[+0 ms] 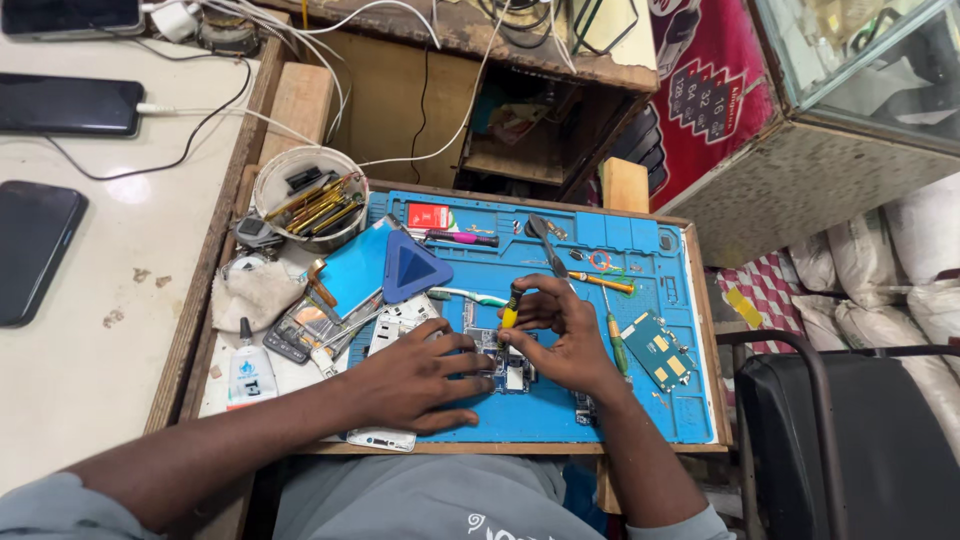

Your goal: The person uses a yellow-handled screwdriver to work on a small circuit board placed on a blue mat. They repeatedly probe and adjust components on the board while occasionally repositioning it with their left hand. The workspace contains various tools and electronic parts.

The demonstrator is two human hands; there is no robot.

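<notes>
On the blue work mat [640,395] lies an opened phone with its circuit board [508,372] showing. My left hand [410,380] presses flat on the phone's left side, fingers spread over it. My right hand [560,335] grips a small yellow-handled screwdriver [511,310] upright, its tip down on the board. A white phone shell [398,322] sits just beyond my left hand.
A green circuit board [658,348], a green-handled screwdriver [618,343], an orange screwdriver [600,281], tweezers [546,243], a blue triangular pick [411,268] and a toothbrush [470,296] lie on the mat. A tub of tools [308,196], glue bottle [250,368], phones [32,250] and a black chair [850,440] surround it.
</notes>
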